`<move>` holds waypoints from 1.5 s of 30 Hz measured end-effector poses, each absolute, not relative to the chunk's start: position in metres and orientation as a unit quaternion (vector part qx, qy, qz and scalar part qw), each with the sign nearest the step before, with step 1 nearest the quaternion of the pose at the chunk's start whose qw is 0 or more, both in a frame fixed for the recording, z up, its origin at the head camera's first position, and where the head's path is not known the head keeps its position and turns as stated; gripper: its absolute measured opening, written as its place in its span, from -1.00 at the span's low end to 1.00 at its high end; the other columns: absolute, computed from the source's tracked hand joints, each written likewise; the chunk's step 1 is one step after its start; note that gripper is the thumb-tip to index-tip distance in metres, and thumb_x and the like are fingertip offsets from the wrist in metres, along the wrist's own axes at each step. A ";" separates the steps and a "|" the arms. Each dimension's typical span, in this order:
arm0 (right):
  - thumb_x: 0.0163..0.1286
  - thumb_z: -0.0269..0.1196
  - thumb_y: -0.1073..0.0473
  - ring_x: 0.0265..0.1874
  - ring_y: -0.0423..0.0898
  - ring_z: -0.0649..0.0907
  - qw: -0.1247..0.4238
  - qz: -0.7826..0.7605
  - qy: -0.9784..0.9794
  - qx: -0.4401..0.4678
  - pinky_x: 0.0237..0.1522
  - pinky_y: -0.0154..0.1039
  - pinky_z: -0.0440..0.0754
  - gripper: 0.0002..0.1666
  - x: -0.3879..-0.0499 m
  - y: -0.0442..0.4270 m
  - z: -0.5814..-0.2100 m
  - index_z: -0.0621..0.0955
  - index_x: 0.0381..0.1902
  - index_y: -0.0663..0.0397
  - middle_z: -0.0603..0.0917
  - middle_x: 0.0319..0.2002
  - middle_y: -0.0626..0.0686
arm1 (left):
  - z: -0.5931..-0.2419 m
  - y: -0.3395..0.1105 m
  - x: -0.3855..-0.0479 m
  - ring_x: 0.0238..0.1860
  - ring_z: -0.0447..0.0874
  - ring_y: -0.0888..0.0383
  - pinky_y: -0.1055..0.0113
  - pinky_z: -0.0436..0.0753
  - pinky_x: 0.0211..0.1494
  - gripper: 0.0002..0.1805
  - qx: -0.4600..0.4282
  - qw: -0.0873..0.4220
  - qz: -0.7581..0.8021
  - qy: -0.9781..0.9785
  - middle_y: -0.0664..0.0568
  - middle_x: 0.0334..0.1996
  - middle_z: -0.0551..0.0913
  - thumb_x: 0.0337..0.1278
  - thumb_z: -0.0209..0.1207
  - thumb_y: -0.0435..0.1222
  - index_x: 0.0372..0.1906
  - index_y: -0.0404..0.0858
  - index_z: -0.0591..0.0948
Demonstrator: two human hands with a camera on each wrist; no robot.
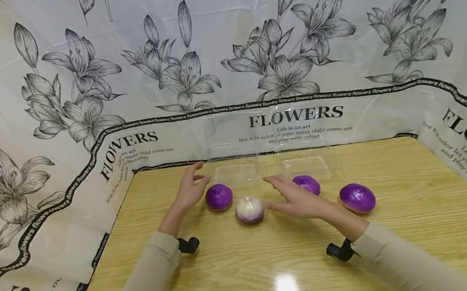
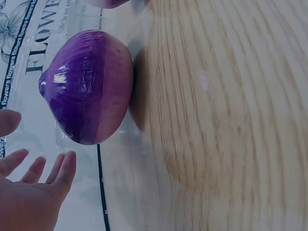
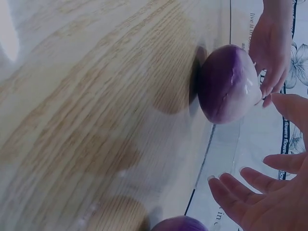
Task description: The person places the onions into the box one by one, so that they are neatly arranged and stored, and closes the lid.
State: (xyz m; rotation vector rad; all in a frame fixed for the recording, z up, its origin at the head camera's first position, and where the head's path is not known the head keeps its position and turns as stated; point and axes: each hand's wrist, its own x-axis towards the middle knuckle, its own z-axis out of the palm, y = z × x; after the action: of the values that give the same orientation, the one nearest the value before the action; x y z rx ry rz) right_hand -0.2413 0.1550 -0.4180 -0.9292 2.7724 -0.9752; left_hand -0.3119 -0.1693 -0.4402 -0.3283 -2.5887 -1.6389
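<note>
My left hand hovers at the upper left of a purple onion, its fingers spread and apart from it. In the left wrist view the same glossy onion stands past the fingertips. My right hand is held over the table, fingers extended, to the right of a white-and-purple onion; nothing is in its grasp. Behind that hand a second purple onion is partly hidden. Another purple onion lies to the right of the right wrist. The right wrist view shows the white-and-purple onion beyond the thumb.
Two clear plastic containers with raised lids stand at the back, a left container and a right container. The wood-grain table meets a flower-printed cloth at its back and sides.
</note>
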 end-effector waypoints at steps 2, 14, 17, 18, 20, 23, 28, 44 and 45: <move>0.49 0.30 0.05 0.38 0.35 0.40 0.031 -0.314 0.899 -0.303 0.40 0.32 0.40 -0.10 -0.243 0.152 -0.419 0.17 0.57 0.30 0.27 0.46 0.41 | -0.440 -0.167 -0.313 0.35 0.45 -0.26 -0.07 0.63 0.30 -0.37 -0.105 0.032 -0.528 -0.842 -0.24 0.48 0.27 0.50 0.12 -0.33 0.54 -0.32 0.24; 0.38 0.39 -0.04 0.37 0.34 0.42 0.044 -0.302 0.896 -0.321 0.41 0.30 0.39 -0.07 -0.251 0.137 -0.427 0.29 0.50 0.32 0.36 0.41 0.37 | -0.437 -0.158 -0.321 0.34 0.46 -0.25 -0.03 0.65 0.28 -0.36 -0.081 0.018 -0.527 -0.846 -0.32 0.46 0.27 0.50 0.09 -0.33 0.55 -0.39 0.20; 0.36 0.40 -0.06 0.37 0.33 0.43 0.045 -0.301 0.896 -0.324 0.42 0.29 0.40 -0.05 -0.252 0.133 -0.429 0.31 0.49 0.33 0.37 0.40 0.38 | -0.438 -0.159 -0.324 0.37 0.44 -0.25 -0.02 0.62 0.32 -0.35 -0.070 0.000 -0.541 -0.838 -0.33 0.48 0.26 0.52 0.08 -0.32 0.56 -0.38 0.17; 0.35 0.40 -0.07 0.37 0.33 0.43 0.045 -0.299 0.896 -0.325 0.42 0.29 0.40 -0.05 -0.252 0.132 -0.429 0.31 0.49 0.34 0.37 0.40 0.38 | -0.438 -0.159 -0.325 0.36 0.45 -0.25 -0.02 0.62 0.32 -0.35 -0.066 -0.007 -0.546 -0.835 -0.33 0.48 0.27 0.52 0.08 -0.32 0.57 -0.38 0.16; 0.35 0.41 -0.07 0.36 0.33 0.43 0.043 -0.299 0.895 -0.329 0.42 0.28 0.40 -0.04 -0.253 0.130 -0.430 0.31 0.48 0.36 0.38 0.39 0.39 | -0.439 -0.159 -0.328 0.34 0.48 -0.24 0.01 0.63 0.32 -0.35 -0.058 -0.016 -0.553 -0.831 -0.33 0.46 0.29 0.53 0.07 -0.32 0.56 -0.39 0.16; 0.34 0.42 -0.07 0.37 0.32 0.43 0.045 -0.300 0.894 -0.329 0.42 0.27 0.40 -0.04 -0.254 0.127 -0.432 0.32 0.48 0.35 0.38 0.39 0.39 | -0.439 -0.158 -0.331 0.26 0.56 -0.23 0.05 0.65 0.28 -0.37 -0.046 -0.026 -0.560 -0.827 -0.32 0.43 0.33 0.53 0.06 -0.34 0.54 -0.43 0.17; 0.33 0.43 -0.07 0.36 0.31 0.44 0.054 -0.307 0.893 -0.326 0.40 0.28 0.43 -0.03 -0.256 0.123 -0.434 0.31 0.49 0.33 0.38 0.40 0.39 | -0.441 -0.159 -0.335 0.21 0.59 -0.27 0.06 0.65 0.26 -0.38 -0.036 -0.035 -0.575 -0.816 -0.36 0.38 0.36 0.49 0.08 -0.41 0.51 -0.52 0.19; 0.24 0.51 -0.02 0.05 0.15 0.68 0.068 -0.346 0.874 -0.334 0.01 -0.15 0.75 -0.19 -0.260 0.115 -0.444 0.52 0.29 0.35 0.62 0.18 0.29 | -0.455 -0.160 -0.347 0.11 0.57 -0.12 0.22 0.68 0.27 -0.43 0.012 -0.075 -0.702 -0.708 -0.36 0.17 0.43 0.37 0.12 -0.59 0.41 -0.64 0.28; 0.24 0.52 -0.01 0.04 0.15 0.68 0.071 -0.351 0.873 -0.332 0.00 -0.18 0.76 -0.20 -0.261 0.115 -0.444 0.52 0.28 0.36 0.62 0.18 0.30 | -0.455 -0.161 -0.347 0.14 0.56 -0.15 0.21 0.67 0.28 -0.43 0.016 -0.077 -0.705 -0.705 -0.32 0.15 0.44 0.37 0.12 -0.58 0.42 -0.63 0.28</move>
State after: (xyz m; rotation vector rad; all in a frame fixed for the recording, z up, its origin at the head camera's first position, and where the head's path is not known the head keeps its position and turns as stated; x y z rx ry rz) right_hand -0.2606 0.1147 -0.4443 -0.9985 2.6248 -1.0546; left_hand -0.3467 -0.1605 -0.4548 0.0529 -2.3299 -2.3318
